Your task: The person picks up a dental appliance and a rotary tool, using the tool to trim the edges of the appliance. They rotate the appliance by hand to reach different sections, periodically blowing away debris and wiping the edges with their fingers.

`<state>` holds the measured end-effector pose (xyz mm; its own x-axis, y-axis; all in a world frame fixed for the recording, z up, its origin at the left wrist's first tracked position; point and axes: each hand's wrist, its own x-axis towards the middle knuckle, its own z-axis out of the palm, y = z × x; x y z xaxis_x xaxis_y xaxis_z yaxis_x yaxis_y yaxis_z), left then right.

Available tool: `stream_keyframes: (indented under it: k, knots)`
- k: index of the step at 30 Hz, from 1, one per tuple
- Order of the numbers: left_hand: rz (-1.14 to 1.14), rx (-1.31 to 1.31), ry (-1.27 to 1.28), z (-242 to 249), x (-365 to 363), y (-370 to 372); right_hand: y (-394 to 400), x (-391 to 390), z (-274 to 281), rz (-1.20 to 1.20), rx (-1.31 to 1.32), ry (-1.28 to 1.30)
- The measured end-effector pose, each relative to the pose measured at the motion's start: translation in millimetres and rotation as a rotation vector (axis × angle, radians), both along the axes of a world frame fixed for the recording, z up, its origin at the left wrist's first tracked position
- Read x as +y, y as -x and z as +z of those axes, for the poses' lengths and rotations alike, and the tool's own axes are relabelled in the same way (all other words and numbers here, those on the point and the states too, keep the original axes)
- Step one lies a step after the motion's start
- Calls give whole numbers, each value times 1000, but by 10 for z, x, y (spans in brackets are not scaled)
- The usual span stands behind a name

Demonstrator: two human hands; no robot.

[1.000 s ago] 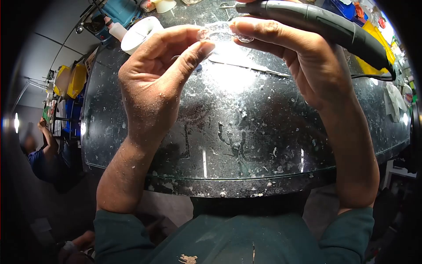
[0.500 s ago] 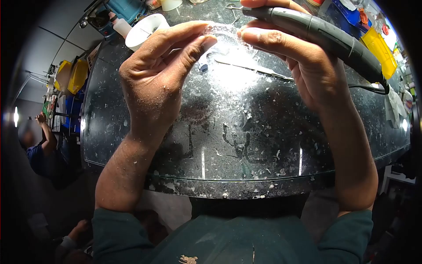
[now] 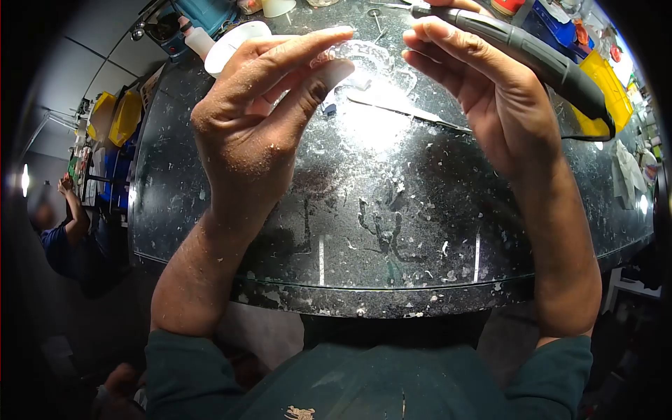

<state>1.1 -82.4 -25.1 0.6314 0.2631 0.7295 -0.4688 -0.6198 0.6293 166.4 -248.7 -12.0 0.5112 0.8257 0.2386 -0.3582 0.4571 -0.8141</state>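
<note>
My left hand [image 3: 255,115] pinches a clear, arch-shaped plastic piece [image 3: 371,50], which looks like a dental aligner, between thumb and forefinger. Its far end points right, under the bright light. A dark rotary handpiece [image 3: 521,45] is held in my right hand [image 3: 511,105], lying across the back of the fingers' side with its thin metal tip pointing left. The right thumb and fingertips are apart from the clear piece. Below both hands a slim metal spatula-like tool [image 3: 406,110] lies on the dark bench [image 3: 392,210]. White dust sticks to my left hand.
A white bowl [image 3: 234,45] and a squeeze bottle [image 3: 196,40] stand at the back left. Yellow bins [image 3: 602,80] and crumpled paper [image 3: 628,168] are on the right. The handpiece cable curves at the right. Another person [image 3: 66,238] works at the far left.
My right hand has moved right, its fingers coming away from the clear piece, and the handpiece shifted with it. The left hand keeps its pinch, and more of the arch now shows.
</note>
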Motion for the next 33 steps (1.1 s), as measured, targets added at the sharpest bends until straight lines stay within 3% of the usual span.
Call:
stream_keyframes:
  k: [3,6,8,13,14,16,20,22,25,29,33]
  knots:
    - [54,-3,-112,21,-5,27,226,67,155,-214,-179,113]
    - [69,16,-166,27,-7,39,319,-52,306,-114,-311,208]
    - [53,-14,-157,28,-13,28,315,-51,286,-114,-309,179]
    - [43,-49,-157,25,16,8,275,-82,324,-122,-593,218]
    - [49,-50,-197,19,30,7,255,-51,285,-122,-593,219]
    - [39,-62,-187,20,34,0,211,25,171,-144,-328,221]
    - [46,-47,-212,27,44,13,172,-10,159,-61,-433,148]
    - [42,-42,-217,29,41,15,261,-23,230,-91,-118,239]
    - [37,-4,-159,27,-7,48,195,19,96,-98,-49,217]
    - [67,35,-147,41,-19,53,182,-17,126,-76,-32,168]
    - [92,9,-203,46,-4,45,52,16,-85,-159,-208,-22]
